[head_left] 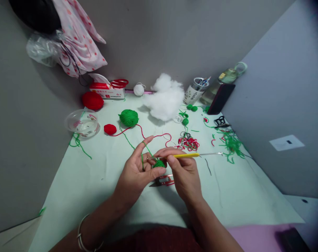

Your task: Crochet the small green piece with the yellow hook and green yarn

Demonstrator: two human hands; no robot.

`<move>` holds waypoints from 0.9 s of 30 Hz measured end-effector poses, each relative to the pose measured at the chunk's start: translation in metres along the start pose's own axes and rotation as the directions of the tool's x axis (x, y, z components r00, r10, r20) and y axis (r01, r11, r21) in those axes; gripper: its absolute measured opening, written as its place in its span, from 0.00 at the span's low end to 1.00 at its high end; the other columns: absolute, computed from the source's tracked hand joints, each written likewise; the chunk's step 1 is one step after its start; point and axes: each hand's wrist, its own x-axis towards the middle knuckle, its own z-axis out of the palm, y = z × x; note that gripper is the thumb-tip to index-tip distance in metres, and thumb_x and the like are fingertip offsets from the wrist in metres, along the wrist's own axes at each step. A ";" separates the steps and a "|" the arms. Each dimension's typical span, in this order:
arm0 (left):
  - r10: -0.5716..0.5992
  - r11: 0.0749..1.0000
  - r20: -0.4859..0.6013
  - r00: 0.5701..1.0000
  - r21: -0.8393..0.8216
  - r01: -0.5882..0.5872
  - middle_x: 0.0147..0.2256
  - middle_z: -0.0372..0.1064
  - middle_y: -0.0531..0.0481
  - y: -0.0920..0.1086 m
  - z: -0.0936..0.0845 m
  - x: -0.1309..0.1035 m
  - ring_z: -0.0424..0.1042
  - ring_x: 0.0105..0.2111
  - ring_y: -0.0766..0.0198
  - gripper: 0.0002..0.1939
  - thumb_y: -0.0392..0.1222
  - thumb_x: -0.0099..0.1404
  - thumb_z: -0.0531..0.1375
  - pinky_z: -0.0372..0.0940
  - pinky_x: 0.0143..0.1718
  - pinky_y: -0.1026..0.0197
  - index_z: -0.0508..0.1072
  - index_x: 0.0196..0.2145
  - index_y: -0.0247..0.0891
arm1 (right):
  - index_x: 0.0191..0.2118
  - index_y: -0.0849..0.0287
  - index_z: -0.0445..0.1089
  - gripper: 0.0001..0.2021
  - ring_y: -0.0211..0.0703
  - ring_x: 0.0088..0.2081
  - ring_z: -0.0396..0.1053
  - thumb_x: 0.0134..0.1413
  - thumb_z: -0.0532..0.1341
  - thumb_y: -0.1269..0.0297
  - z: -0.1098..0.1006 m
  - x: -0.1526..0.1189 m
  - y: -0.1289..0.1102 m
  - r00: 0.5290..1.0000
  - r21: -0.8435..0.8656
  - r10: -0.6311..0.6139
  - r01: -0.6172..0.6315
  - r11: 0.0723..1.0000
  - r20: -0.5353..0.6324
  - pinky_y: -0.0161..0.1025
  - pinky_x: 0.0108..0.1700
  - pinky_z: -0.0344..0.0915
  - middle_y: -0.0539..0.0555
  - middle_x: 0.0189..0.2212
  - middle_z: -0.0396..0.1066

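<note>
Between thumb and fingers, my left hand point(134, 171) grips a small green crochet piece point(159, 163). Its index finger is raised, with green yarn looped over it. That yarn trails back to the green yarn ball point(128, 118) on the table. My right hand point(186, 171) is closed around a crochet hook with a yellow handle point(186, 155); the hook's left tip is at the top of the green piece. The far metal end points right. Fingers partly hide the green piece. Below the hands lie scissors with red handles point(167, 180), partly covered.
White stuffing point(164, 98) sits at the back centre, beside a pen holder point(196, 91). A dark phone point(221, 99) leans at the right near green yarn scraps point(232, 143). Red scraps point(188, 142) lie mid-table. At left are a plastic bowl point(82, 123) and red yarn balls point(92, 100).
</note>
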 end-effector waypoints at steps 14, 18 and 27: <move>0.439 0.834 -0.186 0.879 0.447 -0.322 0.33 0.72 0.54 0.050 -0.077 0.023 0.64 0.29 0.65 0.10 0.48 0.63 0.70 0.60 0.33 0.60 0.82 0.39 0.41 | 0.30 0.53 0.75 0.12 0.36 0.29 0.63 0.53 0.76 0.56 -0.008 0.015 -0.006 0.936 0.645 0.321 -0.333 0.688 0.142 0.29 0.31 0.67 0.48 0.25 0.67; 0.670 0.555 -0.313 0.673 0.813 -0.175 0.34 0.69 0.59 0.087 -0.122 0.024 0.66 0.34 0.63 0.14 0.55 0.69 0.64 0.59 0.37 0.60 0.80 0.46 0.47 | 0.30 0.53 0.73 0.12 0.37 0.28 0.61 0.56 0.74 0.57 -0.012 0.015 -0.006 0.943 0.656 0.292 -0.322 0.682 0.159 0.30 0.30 0.66 0.47 0.24 0.63; 0.560 0.432 0.116 0.820 0.804 -0.409 0.35 0.74 0.50 0.052 -0.056 0.023 0.71 0.39 0.56 0.13 0.52 0.70 0.63 0.65 0.47 0.54 0.77 0.34 0.42 | 0.31 0.56 0.78 0.12 0.36 0.29 0.64 0.55 0.75 0.54 0.002 0.013 -0.008 0.963 0.517 0.260 -0.257 0.816 0.068 0.31 0.33 0.64 0.49 0.26 0.71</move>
